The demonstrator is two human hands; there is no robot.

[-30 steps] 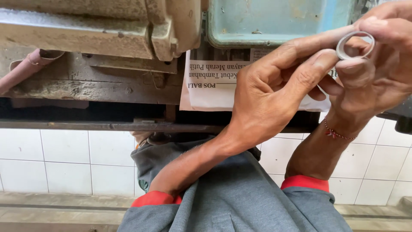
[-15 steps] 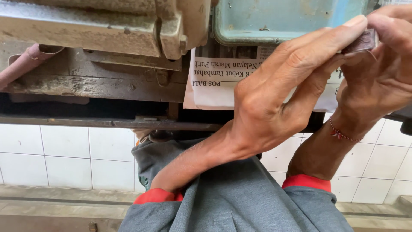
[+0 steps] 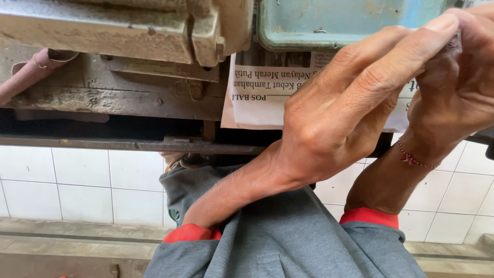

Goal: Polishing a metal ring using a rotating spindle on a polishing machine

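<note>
while our left hand (image 3: 339, 113) and right hand (image 3: 458, 87) are pinching a small dark piece (image 3: 452, 47) between fingertips near the teal machine cover (image 3: 350, 20), we are holding it unfitted.

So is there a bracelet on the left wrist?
No, the thin red bracelet sits on the right wrist; the left wrist is bare.

two hands (image 3: 329, 128), one newspaper sheet (image 3: 257, 100), perhaps one ring (image 3: 452, 47)
</note>
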